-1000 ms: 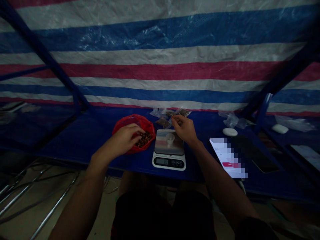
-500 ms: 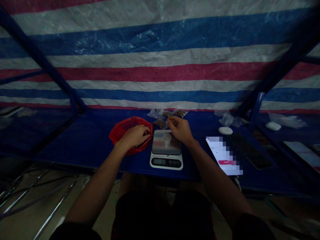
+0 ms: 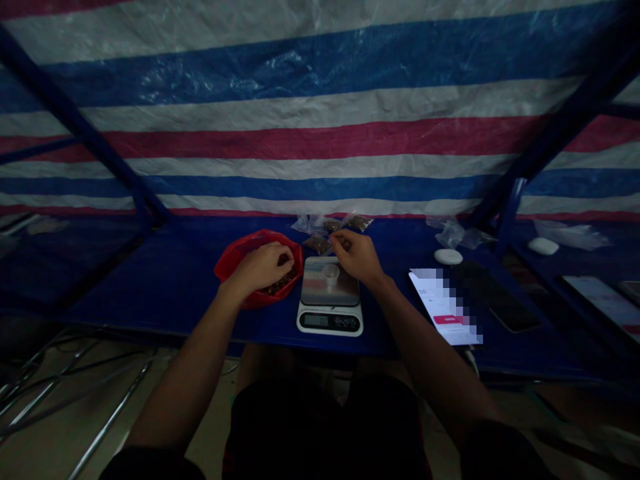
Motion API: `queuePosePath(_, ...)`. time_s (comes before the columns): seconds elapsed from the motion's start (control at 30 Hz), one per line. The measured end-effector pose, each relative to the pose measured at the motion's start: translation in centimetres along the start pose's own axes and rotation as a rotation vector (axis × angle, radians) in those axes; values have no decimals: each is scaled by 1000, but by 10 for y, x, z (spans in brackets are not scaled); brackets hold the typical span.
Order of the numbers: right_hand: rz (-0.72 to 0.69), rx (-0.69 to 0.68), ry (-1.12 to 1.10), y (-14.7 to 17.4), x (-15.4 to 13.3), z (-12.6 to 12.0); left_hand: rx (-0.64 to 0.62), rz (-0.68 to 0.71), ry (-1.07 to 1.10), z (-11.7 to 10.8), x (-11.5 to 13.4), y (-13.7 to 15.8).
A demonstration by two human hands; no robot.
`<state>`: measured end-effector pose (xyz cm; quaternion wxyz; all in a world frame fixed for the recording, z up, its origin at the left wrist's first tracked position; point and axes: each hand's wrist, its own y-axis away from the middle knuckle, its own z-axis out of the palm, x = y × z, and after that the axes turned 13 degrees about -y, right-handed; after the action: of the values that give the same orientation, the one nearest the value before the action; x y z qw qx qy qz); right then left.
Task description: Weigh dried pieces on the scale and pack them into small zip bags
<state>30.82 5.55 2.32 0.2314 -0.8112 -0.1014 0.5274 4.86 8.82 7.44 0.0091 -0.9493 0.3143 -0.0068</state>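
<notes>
My left hand (image 3: 267,265) is inside the mouth of a red plastic bag (image 3: 231,257), its fingers bent together over small dark brown pieces (image 3: 281,285). Whatever lies between those fingertips is too small to make out. Right of the bag is a white digital kitchen scale (image 3: 330,321) with a metal plate. On that plate stands a small clear plastic cup (image 3: 331,275). Over the plate's far right corner my right hand (image 3: 356,253) is closed, thumb against curled fingers; its contents are hidden. Just beyond lie several clear sachets (image 3: 318,244) of brown pieces.
On the right of the blue table (image 3: 170,267) are a lit phone (image 3: 435,303), a dark phone (image 3: 515,313), a white earbud case (image 3: 448,257) and clear plastic bags (image 3: 455,235). Blue metal posts (image 3: 93,133) and a striped tarp (image 3: 320,140) stand behind.
My left hand has shifted slightly left and up in the red bag, showing more of the brown pieces. The right hand stays almost in place; the whole view has shifted a little.
</notes>
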Motion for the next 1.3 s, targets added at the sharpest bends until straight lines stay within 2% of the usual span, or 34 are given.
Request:
queuePosePath(0.07, 13, -9, 10, 0, -2, 0, 14, -15, -22, -5, -8, 5)
queuePosePath(0.17, 18, -24, 16, 0, -4, 0, -85, -55, -49, -6, -17, 14)
queuePosePath(0.27, -6, -29, 20, 1, -4, 0, -157, 14, 0, 0, -18, 20)
queuePosePath(0.37, -6, -32, 29, 1, -3, 0, -149, 104, 46, 5, -17, 22)
queuePosePath(0.47, 0, -35, 32, 1, -3, 0, -172, 137, 65, 7, -16, 20)
queuePosePath(0.67, -8, -41, 32, 1, -3, 0, -191, 75, -6, 6, -14, 11)
queuePosePath(0.93, 6, -37, 37, 1, -4, -1, -173, 88, -78, 5, -14, 7)
queuePosePath(1.2, -3, -33, 39, 1, -4, -1, -136, 122, 0, -15, -18, 10)
queuePosePath(1.3, -2, -38, 34, 1, -2, -1, -170, 104, 28, -16, -19, 9)
